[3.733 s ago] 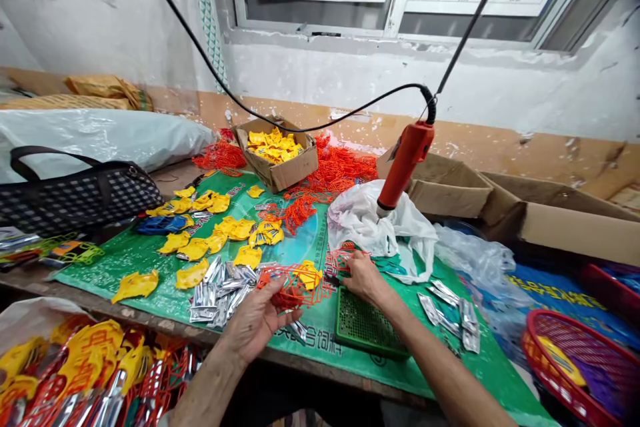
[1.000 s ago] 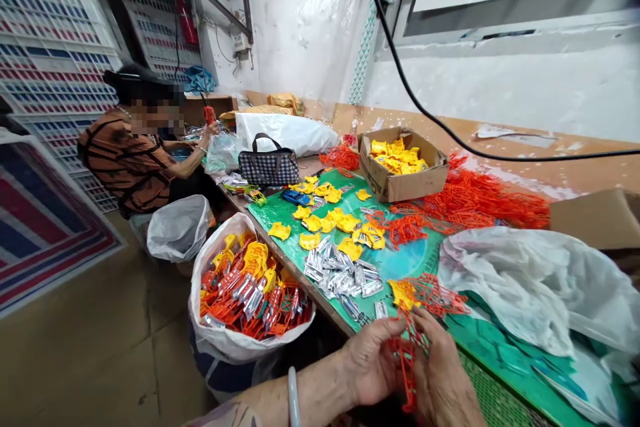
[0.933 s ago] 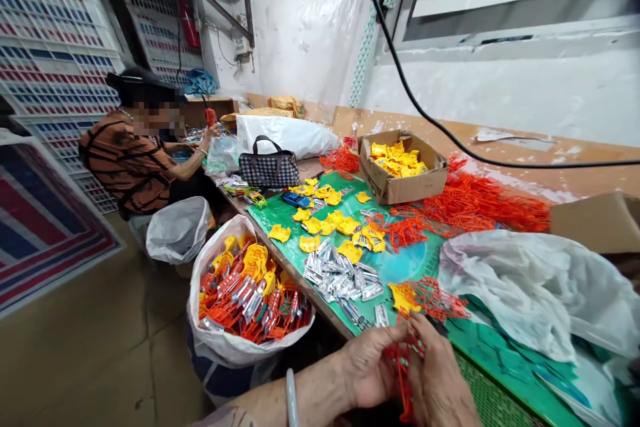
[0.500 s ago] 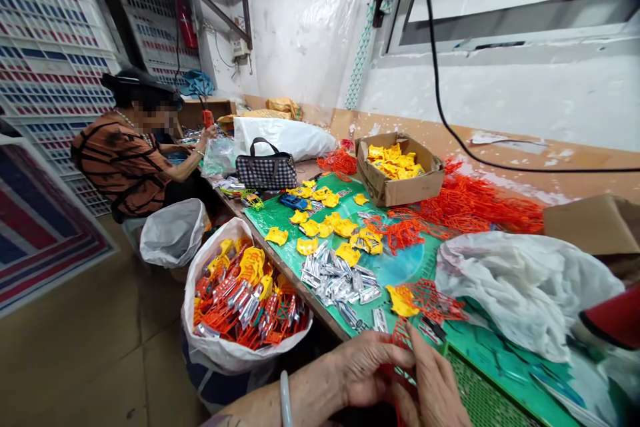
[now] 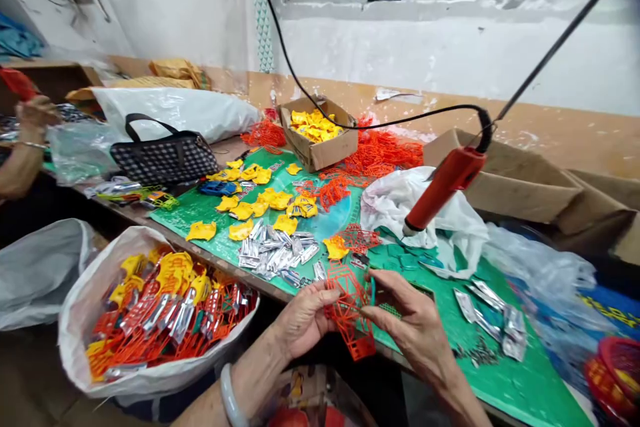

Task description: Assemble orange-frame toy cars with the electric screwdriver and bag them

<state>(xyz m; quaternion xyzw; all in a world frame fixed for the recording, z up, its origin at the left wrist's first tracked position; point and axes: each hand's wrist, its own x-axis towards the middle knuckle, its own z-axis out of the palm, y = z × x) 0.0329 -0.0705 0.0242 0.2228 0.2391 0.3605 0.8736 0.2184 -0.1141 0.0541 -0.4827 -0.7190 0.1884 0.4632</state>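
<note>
My left hand (image 5: 311, 320) grips an orange-red plastic lattice frame (image 5: 356, 340) near the table's front edge. Between the thumb and fingers of my right hand (image 5: 413, 313) is a small teal plastic piece (image 5: 373, 290), close against the right side of the frame. Just behind the frame lie a yellow plastic part (image 5: 336, 247) and another orange-red lattice piece (image 5: 361, 238). To the left of these is a pile of silver plastic parts (image 5: 277, 250), with several yellow parts (image 5: 273, 199) beyond it.
A red electric screwdriver (image 5: 443, 187) hangs from a cord above the green table mat (image 5: 530, 373). Left of the table stands a white-lined sack (image 5: 75, 320) of assembled parts. A cardboard box (image 5: 330, 155) of yellow parts sits at the back. Screws (image 5: 477, 352) lie right. A co-worker's hand (image 5: 37, 111) shows far left.
The view has swung right, bringing the hanging screwdriver into sight. My hands have moved apart, showing the lattice frame, and a teal piece now appears in my right hand.
</note>
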